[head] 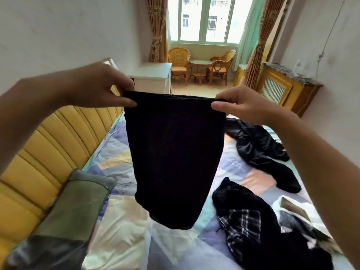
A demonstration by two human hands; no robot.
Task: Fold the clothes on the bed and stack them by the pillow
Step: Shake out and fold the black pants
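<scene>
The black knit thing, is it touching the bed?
Apart. The head view shows the black knit garment hanging from both hands, its bottom edge hanging above the bed.

dark garment (173,152) hides bed (233,166) middle; pillow (64,215) cut off btm-left.

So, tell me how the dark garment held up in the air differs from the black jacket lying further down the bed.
The knit garment hangs flat and smooth, pinched at its top edge by the left hand and right hand; the jacket lies crumpled and untouched on the bedspread. The knit garment looks matte and ribbed, while the jacket looks shiny. Both are very dark and not yet folded.
</scene>
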